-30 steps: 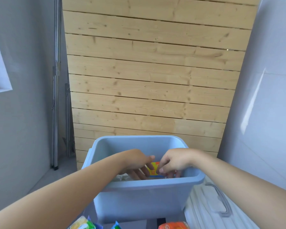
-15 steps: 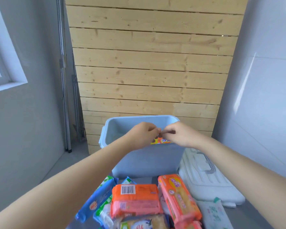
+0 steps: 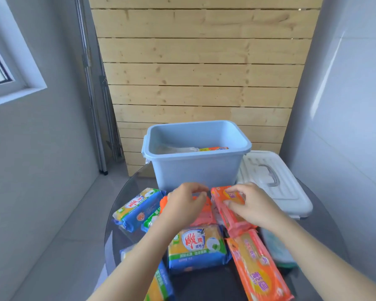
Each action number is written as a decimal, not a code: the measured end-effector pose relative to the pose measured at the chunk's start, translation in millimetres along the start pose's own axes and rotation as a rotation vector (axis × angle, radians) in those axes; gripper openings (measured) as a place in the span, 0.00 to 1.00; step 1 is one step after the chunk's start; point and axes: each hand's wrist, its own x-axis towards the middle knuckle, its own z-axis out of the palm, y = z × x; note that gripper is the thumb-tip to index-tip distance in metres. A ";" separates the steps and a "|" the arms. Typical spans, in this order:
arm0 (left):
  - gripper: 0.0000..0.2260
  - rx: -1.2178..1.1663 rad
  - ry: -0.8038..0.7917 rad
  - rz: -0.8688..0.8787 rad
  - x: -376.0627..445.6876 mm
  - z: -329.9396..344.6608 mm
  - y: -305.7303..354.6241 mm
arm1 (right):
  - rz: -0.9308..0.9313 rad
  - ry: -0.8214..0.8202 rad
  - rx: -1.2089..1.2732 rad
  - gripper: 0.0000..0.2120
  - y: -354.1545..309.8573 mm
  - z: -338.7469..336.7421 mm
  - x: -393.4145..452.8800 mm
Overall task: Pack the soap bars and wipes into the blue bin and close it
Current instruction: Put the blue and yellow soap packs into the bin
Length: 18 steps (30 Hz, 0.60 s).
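The blue bin [image 3: 195, 168] stands open at the back of the round glass table, with a clear wipes pack [image 3: 176, 149] and an orange soap bar [image 3: 213, 149] inside. Its white lid [image 3: 276, 192] lies to the right. Several wrapped soap packs lie in front of the bin. My left hand [image 3: 185, 205] curls over the middle orange soap pack [image 3: 204, 213]. My right hand [image 3: 252, 203] grips the right orange soap pack [image 3: 232, 220] beside it. Blue-and-yellow soap packs [image 3: 139, 207] [image 3: 195, 246] and a long orange pack [image 3: 258, 266] lie nearer me.
A teal-and-white wipes pack [image 3: 276, 248] lies at the right, partly under my right forearm. The dark glass table [image 3: 122, 240] ends close to the packs on the left. A wooden slat panel [image 3: 200, 83] rises behind the bin, with metal poles [image 3: 96, 105] to its left.
Both hands have come out of the bin, leaving the orange soap bar inside, and dropped onto the orange packs in front. My view has tilted down onto the table.
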 end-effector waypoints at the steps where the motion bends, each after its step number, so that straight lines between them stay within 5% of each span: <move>1: 0.11 0.056 0.009 -0.022 -1.1 1.2 -6.8 | 0.010 -0.018 -0.050 0.20 0.1 5.7 -1.6; 8: 0.14 0.237 -0.036 0.005 -2.1 -6.5 -49.1 | -0.013 -0.001 -0.191 0.30 -7.9 28.5 -5.3; 11: 0.12 0.260 0.159 0.060 -3.9 -13.7 -62.3 | -0.029 0.003 -0.199 0.30 -9.8 33.2 -7.6; 14: 0.14 0.389 0.278 -0.089 -4.2 -25.9 -76.6 | -0.043 0.011 -0.238 0.30 -12.2 36.8 -9.2; 18: 0.17 0.512 0.109 -0.283 -6.5 -36.9 -94.1 | -0.040 0.031 -0.251 0.29 -16.6 39.9 -10.1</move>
